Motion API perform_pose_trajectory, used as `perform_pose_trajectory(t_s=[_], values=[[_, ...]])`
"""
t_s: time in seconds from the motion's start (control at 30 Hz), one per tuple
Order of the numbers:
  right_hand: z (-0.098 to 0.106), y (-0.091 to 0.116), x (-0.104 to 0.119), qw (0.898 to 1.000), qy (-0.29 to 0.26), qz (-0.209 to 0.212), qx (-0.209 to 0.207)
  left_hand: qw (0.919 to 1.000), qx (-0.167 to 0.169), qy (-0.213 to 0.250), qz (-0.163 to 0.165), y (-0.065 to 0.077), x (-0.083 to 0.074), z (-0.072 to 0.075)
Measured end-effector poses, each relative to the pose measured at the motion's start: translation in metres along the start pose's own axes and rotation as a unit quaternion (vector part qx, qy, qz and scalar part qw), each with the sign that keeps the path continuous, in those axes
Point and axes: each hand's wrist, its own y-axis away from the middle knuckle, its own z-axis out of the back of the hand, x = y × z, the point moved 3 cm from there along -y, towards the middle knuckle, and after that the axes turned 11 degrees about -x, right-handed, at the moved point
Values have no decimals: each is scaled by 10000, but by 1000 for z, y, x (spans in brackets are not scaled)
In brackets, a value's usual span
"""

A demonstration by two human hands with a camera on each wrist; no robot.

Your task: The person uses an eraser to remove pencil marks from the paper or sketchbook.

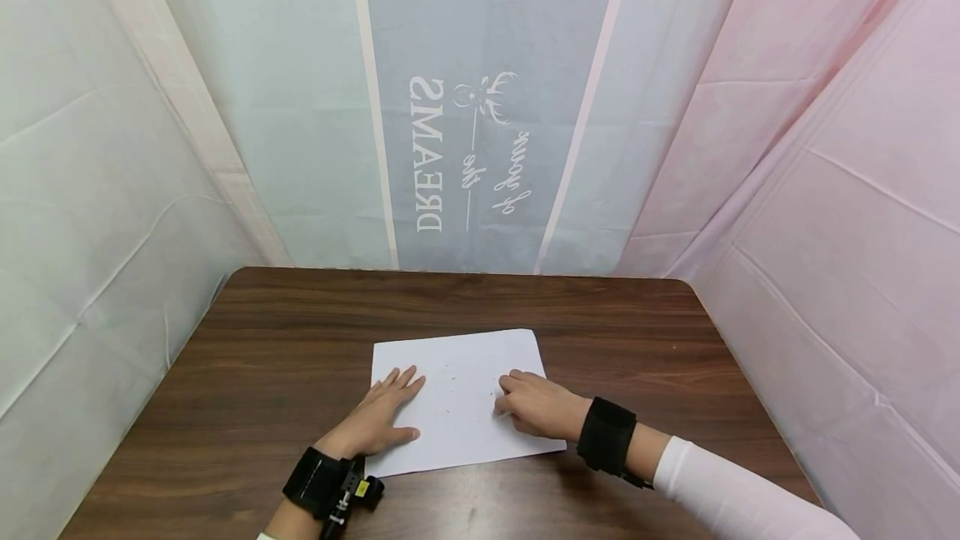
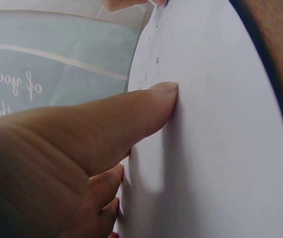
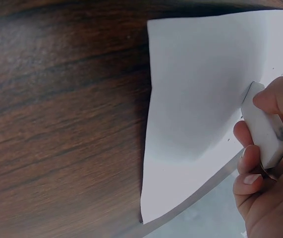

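Observation:
A sheet of white paper (image 1: 465, 440) lies on the wooden table, with small dark crumbs scattered over its middle. My left hand (image 1: 382, 415) rests on its left part, fingers and thumb spread. In the left wrist view the thumb (image 2: 151, 106) presses on the paper near the crumbs. On the right side of the sheet, my right hand (image 1: 542, 405) grips a white eraser (image 3: 262, 129) between thumb and curled fingers. One end of the eraser is right at the paper, and a grey smudge shows on its side. From the head view the eraser is hidden by the hand.
The dark wooden table (image 1: 300, 315) surrounds the paper on all sides. Behind it hangs a printed curtain (image 1: 487, 23) with lettering, and pale fabric walls stand at left and right. Both wrists wear black straps (image 1: 607, 436).

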Motion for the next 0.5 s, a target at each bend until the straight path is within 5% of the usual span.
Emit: perform_pose_trajectory(t_s=[0.5], values=[[-1, 2, -1, 10000, 36, -20, -24, 10000, 5, -58, 14, 0, 1, -1]])
